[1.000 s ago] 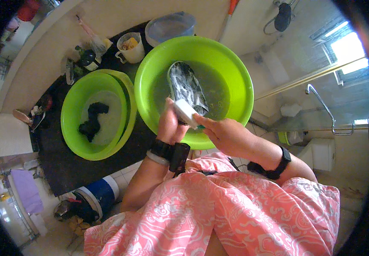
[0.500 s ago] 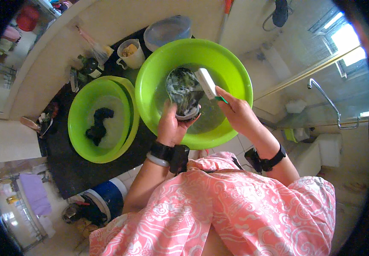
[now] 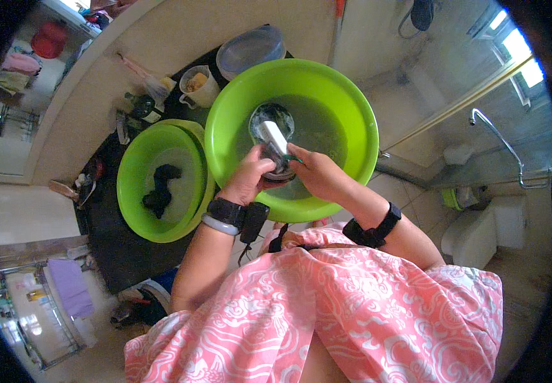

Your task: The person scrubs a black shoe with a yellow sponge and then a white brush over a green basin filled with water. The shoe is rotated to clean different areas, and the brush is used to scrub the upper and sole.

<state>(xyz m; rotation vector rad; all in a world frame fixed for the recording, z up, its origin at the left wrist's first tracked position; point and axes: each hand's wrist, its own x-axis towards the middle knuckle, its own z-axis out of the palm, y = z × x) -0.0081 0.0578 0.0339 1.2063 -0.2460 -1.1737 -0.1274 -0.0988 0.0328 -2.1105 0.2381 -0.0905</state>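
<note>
In the large green basin, my left hand grips a dark, soapy shoe by its near end, fingers wrapped round it. Suds cover parts of the shoe, whose far end is rounded. Held in my right hand is a scrub brush with a white head and a green handle. The brush head rests on the middle of the shoe, and my two hands are close together. Shallow cloudy water lies in the basin below.
To the left, a smaller green basin holds water and a dark cloth item. Behind stand a white mug, a clear plastic tub and a dark bottle. A curved metal tap is at the right.
My right hand has moved left and nearer, bringing the brush from the shoe's right edge onto its middle. My left hand has shifted slightly left, its thumb now over the shoe.
</note>
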